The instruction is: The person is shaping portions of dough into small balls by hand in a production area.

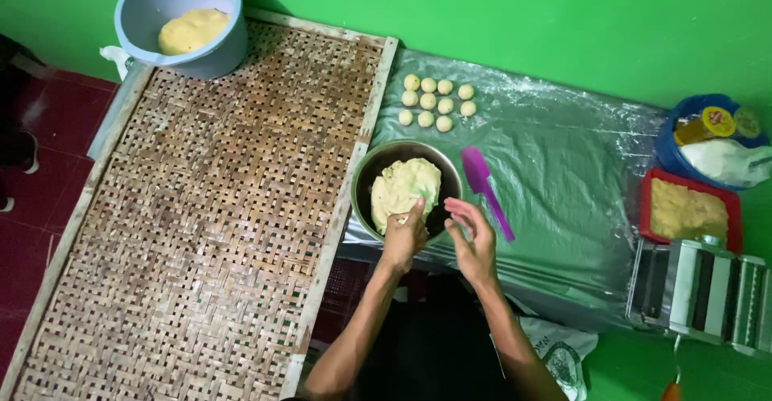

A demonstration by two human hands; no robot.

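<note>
Pinching pale dough inside the metal bowl, the left hand grips a piece. The right hand hovers open beside the bowl; 9 dough balls sit beyond it.

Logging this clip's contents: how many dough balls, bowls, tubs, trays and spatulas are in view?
Dough balls: 10
Metal bowl: 1
Grey tub: 1
Blue tub: 1
Red tray: 1
Purple spatula: 1
Total: 15
</note>
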